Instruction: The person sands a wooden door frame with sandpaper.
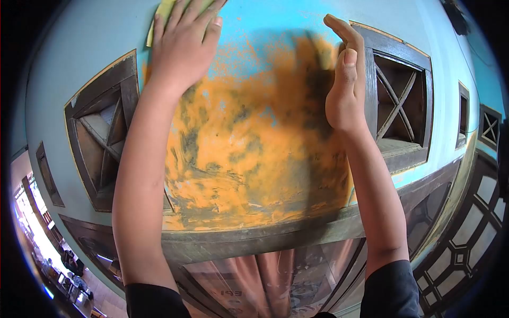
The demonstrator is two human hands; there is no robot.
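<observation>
High on the wall, my left hand lies over a yellow sheet that looks like sandpaper, pressing it against the surface with fingers laid along it. The wall patch between my arms is blotched with orange and dark grey over bright blue paint. My right hand is raised at the right side of this patch, beside a dark wooden vent frame. Its fingers are extended and its thumb points up, with nothing visible in it. Whether its far side touches the wall cannot be made out.
Another wooden vent frame with crossed bars is at the left. Below the patch runs a wooden beam, with reddish curtains behind glass under it. A panelled door or window stands at the lower right.
</observation>
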